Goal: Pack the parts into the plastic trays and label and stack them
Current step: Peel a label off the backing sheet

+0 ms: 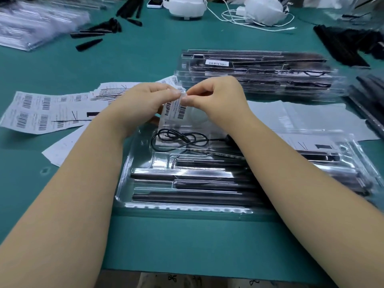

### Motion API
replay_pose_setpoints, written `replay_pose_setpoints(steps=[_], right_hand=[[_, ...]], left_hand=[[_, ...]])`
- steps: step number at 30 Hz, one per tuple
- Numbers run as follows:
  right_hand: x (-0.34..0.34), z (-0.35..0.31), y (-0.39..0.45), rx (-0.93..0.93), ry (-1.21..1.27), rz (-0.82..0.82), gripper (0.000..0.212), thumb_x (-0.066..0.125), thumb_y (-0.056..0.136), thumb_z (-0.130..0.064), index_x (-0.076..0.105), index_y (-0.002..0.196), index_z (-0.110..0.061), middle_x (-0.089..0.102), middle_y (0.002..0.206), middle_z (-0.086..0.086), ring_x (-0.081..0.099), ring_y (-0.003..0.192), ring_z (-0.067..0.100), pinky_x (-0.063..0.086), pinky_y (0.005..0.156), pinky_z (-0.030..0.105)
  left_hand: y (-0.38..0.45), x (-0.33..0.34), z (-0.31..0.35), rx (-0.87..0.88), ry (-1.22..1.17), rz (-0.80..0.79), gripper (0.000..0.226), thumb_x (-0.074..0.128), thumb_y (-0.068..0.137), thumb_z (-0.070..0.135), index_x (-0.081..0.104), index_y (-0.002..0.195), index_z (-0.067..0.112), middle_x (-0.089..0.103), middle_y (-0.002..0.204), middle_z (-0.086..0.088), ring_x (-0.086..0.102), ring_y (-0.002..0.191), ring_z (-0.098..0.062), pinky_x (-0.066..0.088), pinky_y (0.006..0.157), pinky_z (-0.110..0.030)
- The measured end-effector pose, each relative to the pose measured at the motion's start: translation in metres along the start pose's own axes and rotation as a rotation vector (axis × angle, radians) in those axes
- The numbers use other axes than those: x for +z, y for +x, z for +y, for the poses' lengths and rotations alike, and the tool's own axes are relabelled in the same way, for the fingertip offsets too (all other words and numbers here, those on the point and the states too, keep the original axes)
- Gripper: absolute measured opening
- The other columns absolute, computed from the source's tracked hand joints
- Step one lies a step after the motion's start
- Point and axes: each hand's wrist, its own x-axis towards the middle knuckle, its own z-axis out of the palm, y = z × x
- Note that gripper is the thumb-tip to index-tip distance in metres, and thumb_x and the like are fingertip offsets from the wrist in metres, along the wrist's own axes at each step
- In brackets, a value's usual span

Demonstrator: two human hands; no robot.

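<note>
Right, nearest us a clear plastic tray (124, 190) sits on the green mat (187, 242), loaded w/ long black bars (187, 196) in its slots & a coiled black cable (176, 138) at the far end. Above it we pinch a barcode label (175, 108) btwn both hands: left hand (143, 100) grips its upper edge, right hand (216, 94) nips the top corner w/ thumb & fingertips. Left of the hands, barcode label sheets (41, 111) lie fanned out. Beyond, a stack of packed trays (259, 73), top one labelled. Far edge: white cables (239, 19), loose black parts (97, 32).
</note>
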Motion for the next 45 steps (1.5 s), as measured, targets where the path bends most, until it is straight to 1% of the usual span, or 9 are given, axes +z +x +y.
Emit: replay_pose_setpoints(steps=[4,10,12,15,21,28,38,42,45], right_hand=[[0.001,-0.005,-0.001,-0.037,-0.177,0.038,0.023,0.07,0.08,-0.042,0.077,0.084,-0.021,0.072,0.075,-0.003,0.065,0.077,0.015,0.049,0.076,0.034],[0.006,-0.007,0.003,-0.01,-0.443,0.01,0.034,0.057,0.087,-0.051,0.075,0.081,-0.023,0.061,0.064,-0.001,0.054,0.068,0.02,0.036,0.058,0.027],[0.007,-0.007,0.003,0.016,-0.445,-0.001,0.039,0.056,0.088,-0.053,0.072,0.075,-0.02,0.054,0.058,-0.001,0.051,0.065,0.022,0.036,0.058,0.028],[0.005,-0.006,0.004,0.006,-0.379,-0.042,0.037,0.057,0.088,-0.05,0.076,0.086,-0.018,0.068,0.076,0.003,0.06,0.077,0.023,0.047,0.069,0.033],[0.003,-0.006,0.004,0.0,-0.288,-0.018,0.022,0.066,0.085,-0.043,0.076,0.088,-0.023,0.072,0.085,-0.001,0.063,0.084,0.018,0.049,0.08,0.036],[0.008,-0.006,0.001,-0.213,-0.275,-0.02,0.02,0.062,0.089,-0.03,0.071,0.107,-0.029,0.062,0.096,-0.004,0.05,0.082,0.009,0.043,0.082,0.032],[0.009,-0.008,-0.002,-0.345,-0.372,0.023,0.018,0.06,0.091,-0.024,0.074,0.1,-0.018,0.064,0.1,0.004,0.055,0.093,0.021,0.045,0.076,0.039],[0.009,-0.007,-0.003,-0.363,-0.406,-0.028,0.025,0.056,0.094,-0.023,0.068,0.116,-0.025,0.06,0.107,0.003,0.052,0.098,0.02,0.046,0.077,0.038],[0.009,-0.008,-0.003,-0.37,-0.427,-0.066,0.026,0.055,0.094,-0.024,0.068,0.116,-0.026,0.061,0.108,0.003,0.051,0.104,0.022,0.046,0.08,0.038]], left_hand=[[0.002,0.004,0.002,-0.004,0.009,0.079,0.02,0.06,0.088,0.032,0.076,0.075,0.029,0.07,0.068,0.006,0.062,0.06,-0.006,0.049,0.064,-0.027],[0.002,0.009,0.003,-0.02,0.036,0.108,0.025,0.06,0.086,0.04,0.073,0.079,0.02,0.071,0.078,-0.01,0.061,0.071,-0.018,0.052,0.083,-0.048],[0.002,0.009,0.003,-0.006,0.024,0.112,0.025,0.058,0.087,0.038,0.073,0.076,0.022,0.07,0.075,-0.006,0.061,0.07,-0.017,0.052,0.08,-0.044],[0.003,0.008,0.004,0.016,-0.024,0.105,0.028,0.053,0.091,0.03,0.074,0.073,0.027,0.069,0.069,0.007,0.063,0.066,-0.01,0.052,0.068,-0.031],[0.006,0.007,0.002,-0.061,-0.089,0.133,0.037,0.05,0.09,0.021,0.066,0.057,0.02,0.065,0.061,0.004,0.062,0.057,-0.009,0.051,0.051,-0.023],[0.011,0.001,-0.003,-0.19,-0.283,0.113,0.012,0.064,0.087,0.019,0.061,0.082,0.008,0.071,0.066,-0.004,0.07,0.061,-0.017,0.053,0.05,-0.024],[0.013,0.002,-0.003,-0.221,-0.314,0.084,0.009,0.06,0.089,0.018,0.061,0.085,0.01,0.07,0.066,-0.002,0.069,0.061,-0.016,0.056,0.053,-0.025],[0.013,0.0,-0.003,-0.219,-0.291,0.054,0.01,0.054,0.091,0.016,0.06,0.087,0.01,0.069,0.064,0.0,0.068,0.06,-0.014,0.054,0.052,-0.023],[0.014,-0.001,-0.003,-0.261,-0.323,0.053,0.013,0.049,0.09,0.015,0.058,0.081,0.012,0.067,0.064,-0.002,0.064,0.063,-0.018,0.052,0.062,-0.028]])
